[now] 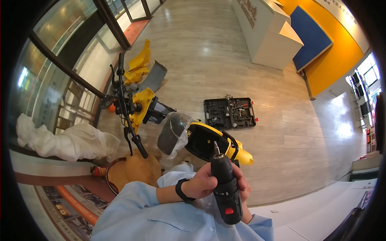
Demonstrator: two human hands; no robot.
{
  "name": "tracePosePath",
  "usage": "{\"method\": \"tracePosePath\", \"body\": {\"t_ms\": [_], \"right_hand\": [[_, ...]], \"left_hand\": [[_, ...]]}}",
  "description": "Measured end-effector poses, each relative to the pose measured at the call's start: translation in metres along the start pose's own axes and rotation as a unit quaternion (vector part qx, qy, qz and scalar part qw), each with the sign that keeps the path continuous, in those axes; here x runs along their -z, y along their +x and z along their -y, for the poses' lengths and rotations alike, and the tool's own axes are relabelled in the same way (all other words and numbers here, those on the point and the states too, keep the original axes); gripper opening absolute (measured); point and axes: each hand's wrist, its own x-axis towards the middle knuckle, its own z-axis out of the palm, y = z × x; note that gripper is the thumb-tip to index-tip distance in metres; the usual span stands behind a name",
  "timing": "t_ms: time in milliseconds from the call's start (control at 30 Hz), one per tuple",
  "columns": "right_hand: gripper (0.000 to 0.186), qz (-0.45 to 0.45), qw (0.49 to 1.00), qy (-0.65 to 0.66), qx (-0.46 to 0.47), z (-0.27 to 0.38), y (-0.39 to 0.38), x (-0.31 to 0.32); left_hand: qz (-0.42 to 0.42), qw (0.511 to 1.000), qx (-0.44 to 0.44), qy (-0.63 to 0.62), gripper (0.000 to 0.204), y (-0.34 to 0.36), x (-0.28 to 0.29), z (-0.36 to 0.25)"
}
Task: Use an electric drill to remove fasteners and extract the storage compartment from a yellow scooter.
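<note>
In front of my chest I hold a black cordless drill with a bit in its chuck, pointing away from me. My left hand, with a black band on its wrist, is closed against the drill's left side near the chuck. Around the right side curl the fingers of my right hand; the drill hides most of that hand. Just beyond is a yellow scooter with its storage compartment exposed. A seat covered in clear plastic is tipped up beside it. The scooter's handlebar stands to the left.
An open black tool case lies on the floor past the scooter. Yellow panels and a grey panel lie at the far left. A tan round-topped seat, a fire extinguisher and a white-covered object are nearer left.
</note>
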Motion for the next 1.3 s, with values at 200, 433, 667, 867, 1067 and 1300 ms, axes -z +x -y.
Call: {"method": "tracePosePath", "body": {"t_ms": [200,433,667,867,1067,1300], "right_hand": [[0.059,-0.013,0.975,0.221,0.017,-0.011,-0.002,-0.007],[0.056,-0.053,0.982,0.181,-0.009,-0.042,-0.004,-0.006],[0.041,-0.088,0.992,-0.089,0.034,-0.014,0.003,-0.002],[0.043,0.012,0.975,-0.181,-0.129,-0.056,0.020,0.017],[0.028,0.094,0.953,-0.199,-0.209,-0.128,0.036,0.008],[0.041,0.086,0.936,-0.205,-0.273,-0.214,0.077,-0.046]], "left_hand": [[0.001,1.000,0.012,-0.004,0.076,-0.001,0.004,-0.001],[0.006,1.000,0.028,-0.011,0.074,0.006,0.005,-0.005],[-0.103,0.989,0.086,-0.063,0.061,0.021,0.049,0.031],[-0.309,0.908,0.186,-0.213,0.039,0.019,0.122,0.101],[-0.443,0.814,0.252,-0.278,0.040,-0.011,0.201,0.170],[-0.483,0.806,0.185,-0.289,0.048,-0.026,0.297,0.203]]}}
